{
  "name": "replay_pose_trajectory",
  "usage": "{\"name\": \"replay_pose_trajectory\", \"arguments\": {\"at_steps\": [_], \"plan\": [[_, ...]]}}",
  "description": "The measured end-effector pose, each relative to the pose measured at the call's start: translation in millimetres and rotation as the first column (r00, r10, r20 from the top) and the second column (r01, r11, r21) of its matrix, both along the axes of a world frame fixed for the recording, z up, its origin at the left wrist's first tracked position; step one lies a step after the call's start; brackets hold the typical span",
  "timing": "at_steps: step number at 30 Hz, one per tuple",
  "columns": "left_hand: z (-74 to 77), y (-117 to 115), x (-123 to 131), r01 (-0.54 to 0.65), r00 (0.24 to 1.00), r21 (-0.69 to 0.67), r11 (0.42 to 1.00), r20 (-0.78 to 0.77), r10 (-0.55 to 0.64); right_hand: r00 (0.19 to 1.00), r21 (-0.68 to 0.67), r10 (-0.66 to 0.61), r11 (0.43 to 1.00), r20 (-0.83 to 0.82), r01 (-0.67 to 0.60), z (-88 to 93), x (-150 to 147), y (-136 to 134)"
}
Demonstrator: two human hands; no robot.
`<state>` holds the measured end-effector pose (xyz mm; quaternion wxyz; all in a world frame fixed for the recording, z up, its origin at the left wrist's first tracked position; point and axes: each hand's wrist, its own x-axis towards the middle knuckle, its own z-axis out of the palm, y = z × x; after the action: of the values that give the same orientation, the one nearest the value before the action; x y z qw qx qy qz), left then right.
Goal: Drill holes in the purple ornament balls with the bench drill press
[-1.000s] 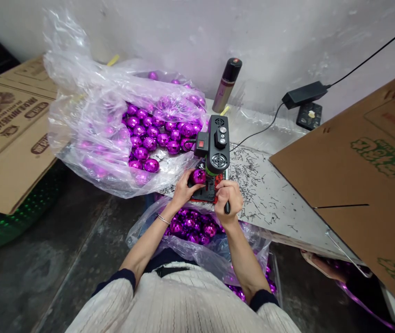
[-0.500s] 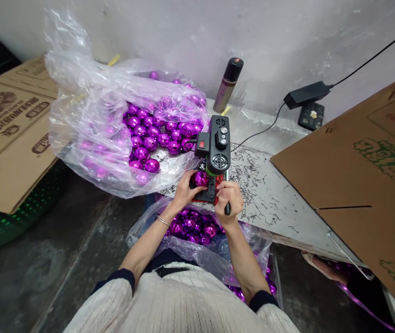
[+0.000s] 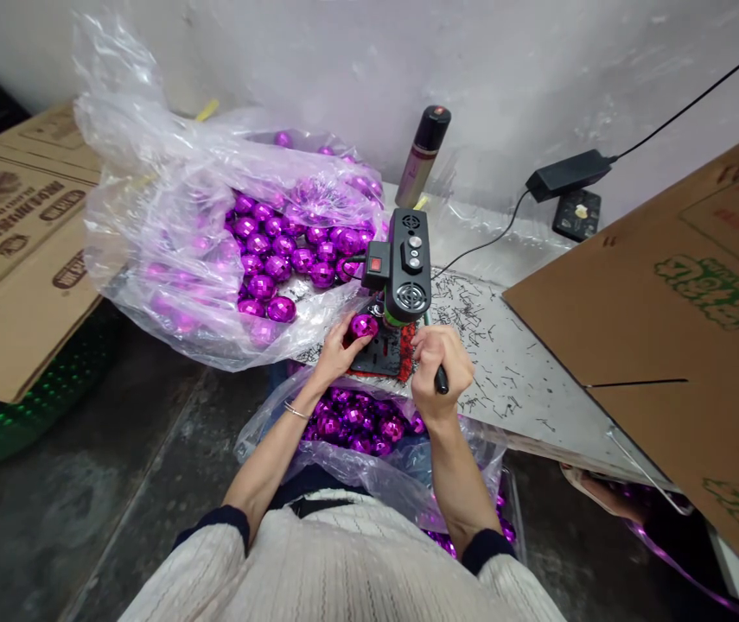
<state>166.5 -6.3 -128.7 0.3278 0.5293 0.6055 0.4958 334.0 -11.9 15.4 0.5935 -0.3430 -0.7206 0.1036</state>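
Observation:
My left hand is closed on a shiny purple faceted ball, holding it on the black base plate under a small black bench press machine. To the right of the machine, my right hand grips its black lever handle. A clear plastic bag behind my left hand is full of several purple balls. Another clear bag with purple balls lies in my lap, below both hands.
A metal table top strewn with tiny dark wire bits carries the machine. Cardboard boxes stand at left and right. A spray can, a power adapter and a wall socket are at the back.
My right hand has swung the lever handle out to the right and slightly up. My left hand keeps the purple ball under the machine.

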Motion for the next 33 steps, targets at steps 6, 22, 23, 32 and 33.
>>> {"name": "replay_pose_trajectory", "arguments": {"at_steps": [6, 22, 23, 32, 33], "plan": [[-0.9, 2, 3, -0.001, 0.992, 0.05, 0.999, -0.126, 0.007, 1.0, -0.046, -0.007, 0.999, 0.009, 0.007, 9.4, -1, 0], [-3.2, -6, 33, 0.077, 0.948, 0.277, 0.958, -0.318, 0.016, 1.0, -0.005, -0.012, 1.0, 0.02, 0.012, -4.9, 1, -3], [-3.2, -6, 32, 0.08, 0.95, 0.286, 0.955, -0.313, 0.014, 1.0, 0.01, -0.014, 1.0, 0.017, 0.013, -8.9, 1, -3], [-0.9, -7, 30, 0.08, 0.961, 0.287, 0.954, -0.278, 0.003, 0.998, 0.162, -0.057, 0.985, 0.016, 0.053, -57.3, 0, 5], [-0.9, -7, 30, 0.08, 0.961, 0.279, 0.957, -0.277, 0.0, 0.998, 0.169, -0.056, 0.984, 0.002, 0.055, -61.5, 0, 7]]}}
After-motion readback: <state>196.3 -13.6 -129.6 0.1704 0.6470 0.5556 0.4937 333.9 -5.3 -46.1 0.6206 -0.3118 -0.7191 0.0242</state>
